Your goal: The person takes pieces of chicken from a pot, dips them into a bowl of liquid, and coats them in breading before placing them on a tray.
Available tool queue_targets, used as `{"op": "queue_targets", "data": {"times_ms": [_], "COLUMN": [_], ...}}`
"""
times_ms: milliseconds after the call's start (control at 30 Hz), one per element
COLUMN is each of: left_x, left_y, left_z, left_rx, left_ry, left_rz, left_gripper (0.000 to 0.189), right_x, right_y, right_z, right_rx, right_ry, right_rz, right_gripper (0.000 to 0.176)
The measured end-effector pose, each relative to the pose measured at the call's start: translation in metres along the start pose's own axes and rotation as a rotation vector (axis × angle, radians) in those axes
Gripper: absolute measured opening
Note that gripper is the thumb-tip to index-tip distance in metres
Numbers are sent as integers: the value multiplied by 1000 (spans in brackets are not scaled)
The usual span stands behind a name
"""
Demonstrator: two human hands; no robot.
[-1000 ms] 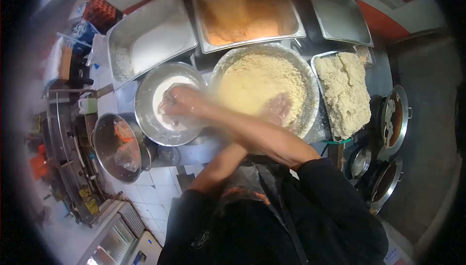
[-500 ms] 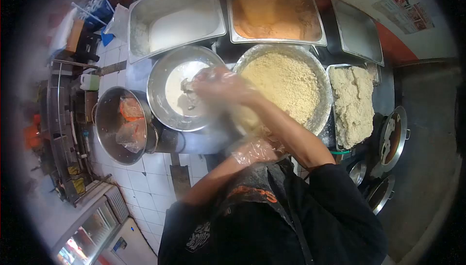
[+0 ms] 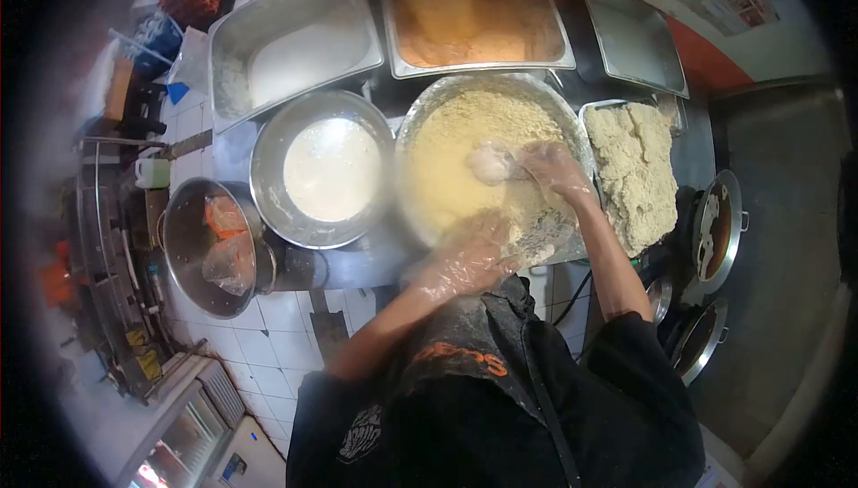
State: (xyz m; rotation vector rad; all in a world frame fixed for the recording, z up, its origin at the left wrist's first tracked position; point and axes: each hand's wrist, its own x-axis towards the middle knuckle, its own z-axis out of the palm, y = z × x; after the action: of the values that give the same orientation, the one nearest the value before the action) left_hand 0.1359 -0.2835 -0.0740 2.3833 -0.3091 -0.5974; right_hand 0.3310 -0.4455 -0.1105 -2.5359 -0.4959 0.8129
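Both my hands wear thin clear plastic gloves. My right hand (image 3: 556,171) is inside the big steel bowl (image 3: 407,135) of yellow breadcrumbs (image 3: 451,162), its fingers on a pale battered piece (image 3: 490,164) lying on the crumbs. My left hand (image 3: 466,260) rests fingers apart at the bowl's near rim, on the crumbs, holding nothing. To the left stands a smaller steel bowl (image 3: 268,184) of white batter (image 3: 332,169), with no hand in it.
A tray of breaded pieces (image 3: 636,166) sits right of the crumb bowl. Behind are a flour pan (image 3: 295,46), a pan of orange mix (image 3: 474,19) and a bare tray (image 3: 635,37). A pot with plastic bags (image 3: 214,247) stands left; dark pots (image 3: 719,220) right.
My right hand moved from the batter bowl rightward into the crumb bowl, bringing the battered piece. My left hand moved up onto the crumb bowl's near rim.
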Motion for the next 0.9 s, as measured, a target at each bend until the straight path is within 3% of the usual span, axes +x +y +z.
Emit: {"op": "queue_targets", "data": {"times_ms": [67,133,200,267,300,333,400,433,467,500,533,600,633,667,700,733,767,800,833,867,900], "left_x": [0,2,9,10,-3,10,48,49,45,43,44,46,35,19,17,26,35,41,35,35,41], "left_y": [-2,-5,-7,4,19,8,-25,-23,-20,-17,-19,-30,-50,-81,-99,-92,-82,-76,-107,-99,-84], "left_z": [-1,3,-10,-44,-72,-51,4,-10,-22,-30,-26,1,32,66,79,62,48,37,79,79,73], "left_rx": [1,156,94,-34,-68,-65,-358,-353,-522,-690,-685,-361,-364,-707,-1030,-1025,-445,139,80,75,-145], "left_ry": [-11,151,103,21,4,-2,14,16,36,57,59,733,717,492,264,265,79,-97,366,357,291], "left_rz": [-26,-168,-233,-379,-277,-274,-726,-725,-715,-701,-701,-365,-377,-287,-173,-164,-147,-117,201,200,-86], "left_gripper": [75,78,78,77,72,72,74,74,56,43,43,55,55,59,64,64,50,41,39,39,45], "right_x": [-3,-23,-34,-37,-47,-57,-67,-70,-73,-77,-77,-64,-67,-76,-78,-76,-65,-55,-45,-48,-76], "right_y": [35,49,52,26,-8,-39,-35,-35,-33,-33,-35,-29,-27,-33,-41,-49,-51,-33,-10,2,-24], "right_z": [10,13,19,31,24,16,44,51,53,50,45,22,16,14,8,6,28,56,89,110,68], "right_rx": [-53,-117,-184,-431,-298,-162,-142,-125,-119,105,329,363,397,403,222,38,-245,-242,-103,41,307], "right_ry": [227,306,382,-133,-216,-296,-171,-52,-52,-50,-45,-83,-131,-142,-198,-248,-352,-347,-320,-303,-199], "right_rz": [-288,-312,-339,-27,99,221,219,213,215,268,314,312,323,335,206,78,62,65,170,276,288], "right_gripper": [28,26,25,41,46,50,57,65,65,66,66,64,61,61,58,54,58,58,56,56,59]}}
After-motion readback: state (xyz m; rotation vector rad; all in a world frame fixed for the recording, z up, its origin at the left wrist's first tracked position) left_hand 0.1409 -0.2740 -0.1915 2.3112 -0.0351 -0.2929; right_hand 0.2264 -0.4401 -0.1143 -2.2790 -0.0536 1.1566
